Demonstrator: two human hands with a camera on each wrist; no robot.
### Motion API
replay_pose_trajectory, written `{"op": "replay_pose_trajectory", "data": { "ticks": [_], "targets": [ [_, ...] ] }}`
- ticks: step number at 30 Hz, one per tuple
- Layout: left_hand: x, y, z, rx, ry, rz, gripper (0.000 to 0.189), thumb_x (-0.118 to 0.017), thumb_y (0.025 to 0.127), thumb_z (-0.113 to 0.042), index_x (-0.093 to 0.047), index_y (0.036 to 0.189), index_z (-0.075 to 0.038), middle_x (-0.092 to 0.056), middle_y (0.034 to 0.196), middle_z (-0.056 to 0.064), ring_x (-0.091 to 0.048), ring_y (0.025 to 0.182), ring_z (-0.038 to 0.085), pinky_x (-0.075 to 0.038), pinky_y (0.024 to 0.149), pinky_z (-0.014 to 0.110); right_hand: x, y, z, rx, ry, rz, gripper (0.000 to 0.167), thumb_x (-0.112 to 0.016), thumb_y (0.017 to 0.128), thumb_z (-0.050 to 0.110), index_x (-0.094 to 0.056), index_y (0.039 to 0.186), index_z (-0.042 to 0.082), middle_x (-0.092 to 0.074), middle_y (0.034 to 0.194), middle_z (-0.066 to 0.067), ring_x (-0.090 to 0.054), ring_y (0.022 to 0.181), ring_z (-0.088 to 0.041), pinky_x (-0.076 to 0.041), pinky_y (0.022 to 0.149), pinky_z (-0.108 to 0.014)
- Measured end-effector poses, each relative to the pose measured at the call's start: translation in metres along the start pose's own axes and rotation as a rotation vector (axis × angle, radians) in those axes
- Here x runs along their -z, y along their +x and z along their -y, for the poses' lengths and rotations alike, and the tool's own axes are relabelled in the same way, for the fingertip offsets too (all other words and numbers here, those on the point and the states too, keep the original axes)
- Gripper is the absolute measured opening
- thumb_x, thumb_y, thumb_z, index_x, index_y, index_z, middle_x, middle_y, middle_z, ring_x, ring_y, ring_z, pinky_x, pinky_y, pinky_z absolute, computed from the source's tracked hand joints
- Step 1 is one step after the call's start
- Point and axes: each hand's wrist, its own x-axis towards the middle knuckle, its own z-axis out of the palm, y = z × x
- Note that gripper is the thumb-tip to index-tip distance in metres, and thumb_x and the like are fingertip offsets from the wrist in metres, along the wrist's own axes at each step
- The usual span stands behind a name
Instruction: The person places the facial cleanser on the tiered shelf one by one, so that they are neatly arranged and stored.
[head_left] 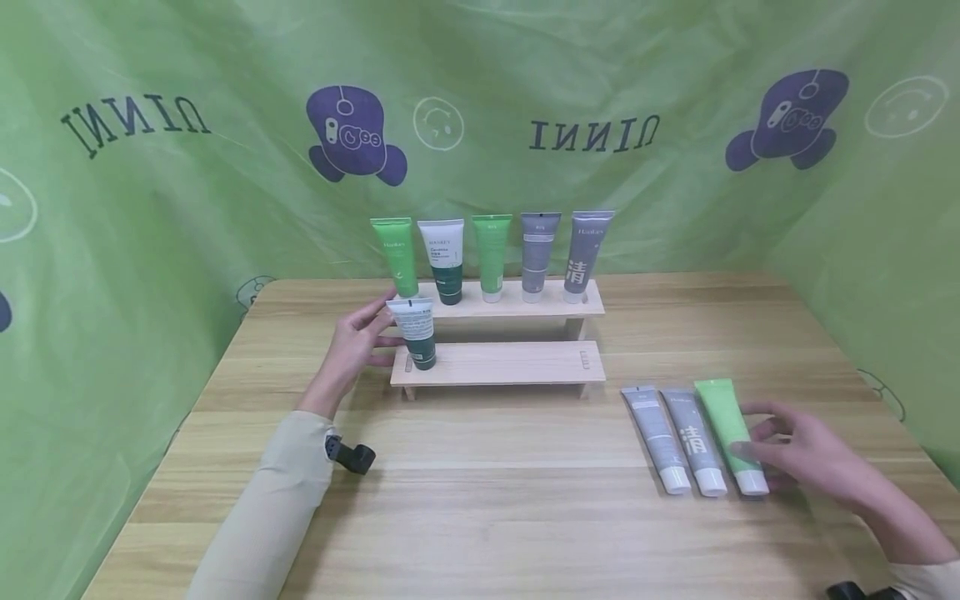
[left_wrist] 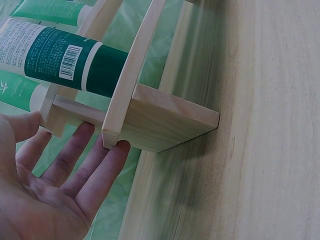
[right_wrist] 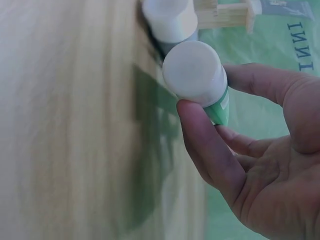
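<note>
My left hand point(head_left: 357, 340) is at the left end of a two-step wooden stand point(head_left: 517, 363). In the left wrist view its loosely extended fingers point(left_wrist: 102, 170) touch the ends of the boards. A white-and-dark-green tube point(head_left: 416, 335) stands cap down on the lower step, beside that hand. On the tabletop at the right, my right hand point(head_left: 806, 450) pinches a light green tube point(head_left: 726, 425) between thumb and fingers near its white cap point(right_wrist: 194, 71). Two grey tubes, one plain-faced point(head_left: 656, 433) and one with a large white character point(head_left: 693, 437), lie alongside it.
Standing cap down along the upper step are a green tube point(head_left: 397, 257), a white-and-green tube point(head_left: 445, 258), another green tube point(head_left: 492, 257) and two grey ones point(head_left: 537, 254). A printed green curtain point(head_left: 480, 50) surrounds the wooden table point(head_left: 480, 517) behind and at the sides.
</note>
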Motion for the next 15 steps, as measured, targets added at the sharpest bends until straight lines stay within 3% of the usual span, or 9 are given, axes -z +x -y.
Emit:
{"op": "replay_pose_trajectory", "data": {
  "ticks": [7,15],
  "targets": [
    [0.0,0.0,0.001,-0.003,-0.003,0.004,0.05,-0.051,0.107,-0.03,-0.039,0.155,-0.028,-0.052,0.144,0.022,-0.07,0.103,0.03,-0.061,0.081,0.048,-0.005,0.003,0.021,0.056,0.053,-0.001,0.076,-0.073,0.092,0.017,-0.029,0.148,-0.009,-0.056,0.112,-0.026,-0.067,0.082,-0.027,-0.063,0.067,-0.037],
    [0.0,0.0,0.0,-0.001,0.002,0.007,0.05,-0.051,0.107,-0.031,-0.04,0.155,-0.03,-0.051,0.144,0.022,-0.068,0.105,0.032,-0.06,0.084,0.051,-0.023,0.019,0.065,0.171,0.144,0.013,0.073,-0.074,0.091,0.01,-0.03,0.148,-0.006,-0.058,0.11,-0.026,-0.069,0.082,-0.028,-0.063,0.064,-0.04]
  ]
}}
